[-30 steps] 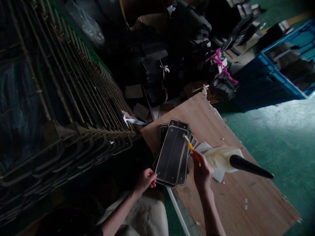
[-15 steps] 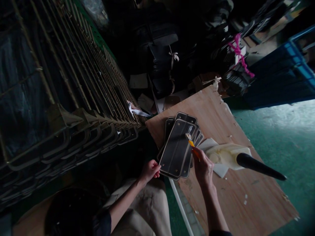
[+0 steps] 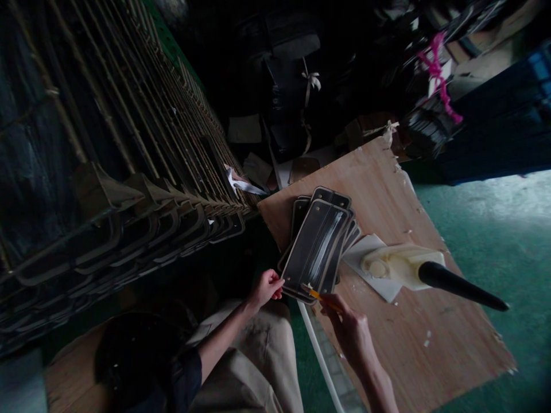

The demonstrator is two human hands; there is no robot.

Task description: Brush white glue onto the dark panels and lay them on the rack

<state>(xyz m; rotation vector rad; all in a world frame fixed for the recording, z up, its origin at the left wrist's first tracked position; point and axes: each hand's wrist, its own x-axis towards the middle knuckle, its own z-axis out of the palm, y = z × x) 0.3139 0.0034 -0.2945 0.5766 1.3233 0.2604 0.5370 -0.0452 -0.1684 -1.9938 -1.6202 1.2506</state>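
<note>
A dark, rounded rectangular panel [image 3: 301, 252] with pale edging, a centre seam and corner studs lies on top of a stack of similar panels [image 3: 344, 201]. My left hand [image 3: 269, 287] pinches its lower left corner. In my right hand [image 3: 350, 324] is a brush [image 3: 315, 293] with a yellow-orange handle, its bristles on the panel's lower end. A wet, whitish streak [image 3: 323, 244] runs along the panel's right half. To the right, a cream-coloured bottle [image 3: 398, 264] with a long black nozzle [image 3: 460, 285] lies on its side over a white sheet [image 3: 390, 289].
The wooden board [image 3: 447, 327] under the stack has small white scraps on it. Along the left stand rows of dark edged pieces [image 3: 142, 132] in a rack. Tied dark bundles [image 3: 288, 86] sit behind, and a blue crate [image 3: 503, 120] stands at the far right.
My right hand has drawn the brush down from the panel's upper right to its lower end, leaving a whitish wet streak. My left hand keeps its hold on the corner.
</note>
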